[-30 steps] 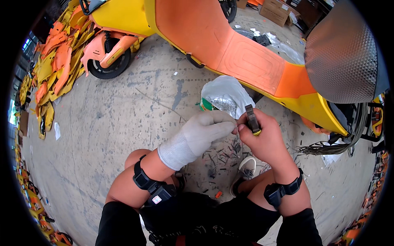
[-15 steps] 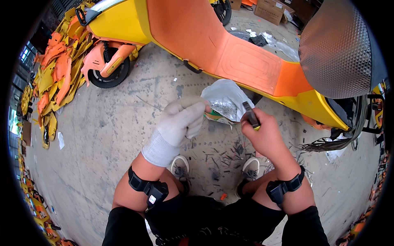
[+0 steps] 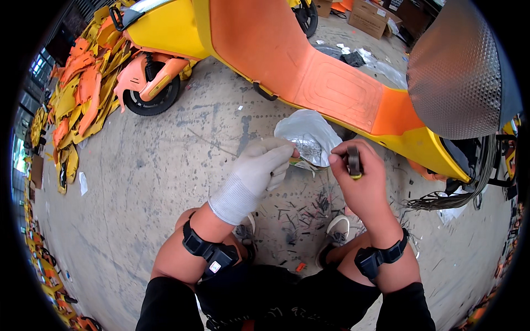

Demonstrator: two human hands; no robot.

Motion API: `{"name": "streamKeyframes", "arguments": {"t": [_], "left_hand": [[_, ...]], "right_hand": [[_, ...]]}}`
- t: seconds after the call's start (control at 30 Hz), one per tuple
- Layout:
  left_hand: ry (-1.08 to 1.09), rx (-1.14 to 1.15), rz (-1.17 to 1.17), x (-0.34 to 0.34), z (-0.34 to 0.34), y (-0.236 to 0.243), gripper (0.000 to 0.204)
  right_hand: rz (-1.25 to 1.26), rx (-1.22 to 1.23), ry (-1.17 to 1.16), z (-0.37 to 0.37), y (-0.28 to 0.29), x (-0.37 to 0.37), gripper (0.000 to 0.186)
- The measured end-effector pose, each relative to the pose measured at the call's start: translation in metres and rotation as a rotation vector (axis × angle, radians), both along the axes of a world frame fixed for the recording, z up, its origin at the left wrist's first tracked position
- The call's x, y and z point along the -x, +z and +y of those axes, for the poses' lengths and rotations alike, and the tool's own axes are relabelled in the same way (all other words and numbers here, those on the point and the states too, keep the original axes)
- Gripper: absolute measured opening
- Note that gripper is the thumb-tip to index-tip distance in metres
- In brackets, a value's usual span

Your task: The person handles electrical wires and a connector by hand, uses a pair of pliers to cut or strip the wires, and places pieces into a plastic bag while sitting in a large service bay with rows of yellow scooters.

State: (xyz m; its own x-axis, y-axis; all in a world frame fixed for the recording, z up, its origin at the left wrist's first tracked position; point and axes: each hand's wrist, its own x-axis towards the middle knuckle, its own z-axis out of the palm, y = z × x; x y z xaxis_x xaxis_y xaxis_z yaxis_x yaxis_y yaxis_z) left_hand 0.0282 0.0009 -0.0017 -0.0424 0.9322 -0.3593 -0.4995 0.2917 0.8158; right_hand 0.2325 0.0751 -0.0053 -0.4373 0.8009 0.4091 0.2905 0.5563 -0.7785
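My left hand (image 3: 262, 165), in a white knit glove with bare fingertips, pinches something too small to make out. Facing it, my bare right hand (image 3: 361, 174) is wrapped round a dark-headed hand tool (image 3: 354, 161) with a yellow-green part, perhaps pliers. The right thumb and forefinger come together toward the left fingertips, a short gap apart. Just beyond both hands stands an open whitish plastic bag (image 3: 303, 124) with shiny silvery material (image 3: 306, 146) inside. Its lower front is partly hidden behind my left fingers.
A yellow and orange scooter (image 3: 337, 91) stretches across the far side, a silvery textured cover (image 3: 455, 71) over its right end. Yellow and orange body panels (image 3: 83, 96) are heaped at far left. Dark cable strands (image 3: 450, 199) hang at right. Black scraps (image 3: 309, 218) litter the floor between my shoes.
My left hand has moved right and the right hand has drawn its tool back and upright, thumb and forefinger now toward the left fingers. The whole view has shifted slightly.
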Motion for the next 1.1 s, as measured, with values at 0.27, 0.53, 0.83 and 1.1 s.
{"name": "streamKeyframes", "arguments": {"t": [0.27, 0.53, 0.83, 1.1], "left_hand": [[-0.099, 0.116, -0.362, -0.006, -0.006, 0.001, 0.015], [-0.24, 0.179, -0.453, -0.007, -0.007, 0.002, 0.018], [-0.365, -0.138, 0.234, -0.006, -0.007, 0.001, 0.02], [-0.25, -0.414, 1.098, -0.009, -0.01, 0.01, 0.022]], "right_hand": [[-0.1, -0.509, 0.217, 0.006, 0.005, 0.005, 0.047], [-0.05, -0.401, 0.21, 0.009, 0.001, 0.0, 0.045], [-0.04, 0.144, 0.157, 0.001, 0.001, -0.004, 0.013], [0.337, 1.101, 0.266, -0.001, 0.003, -0.011, 0.032]]}}
